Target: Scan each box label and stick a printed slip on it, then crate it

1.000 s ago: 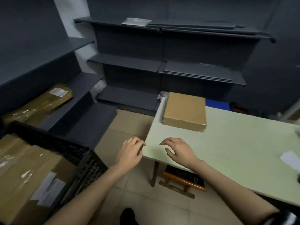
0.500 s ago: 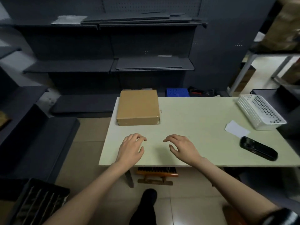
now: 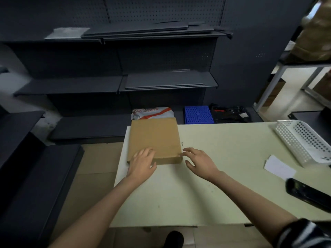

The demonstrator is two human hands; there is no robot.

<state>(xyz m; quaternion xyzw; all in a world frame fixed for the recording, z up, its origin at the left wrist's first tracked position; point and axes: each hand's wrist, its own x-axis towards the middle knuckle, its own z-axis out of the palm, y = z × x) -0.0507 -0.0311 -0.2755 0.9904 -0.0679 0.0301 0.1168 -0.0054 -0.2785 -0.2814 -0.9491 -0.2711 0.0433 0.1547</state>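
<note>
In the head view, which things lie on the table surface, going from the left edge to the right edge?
Cardboard box → left hand → right hand → white paper slip → white perforated basket.

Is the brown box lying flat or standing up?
Lying flat. The cardboard box rests on its broad face on the table, plain top facing up.

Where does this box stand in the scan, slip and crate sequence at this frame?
Nothing looks done: the cardboard box shows a bare top, no slip on it. In hand: the left hand rests on its near edge, the right hand touches its corner. Left: the scanner and paper slip lie untouched; no crate in view.
</note>
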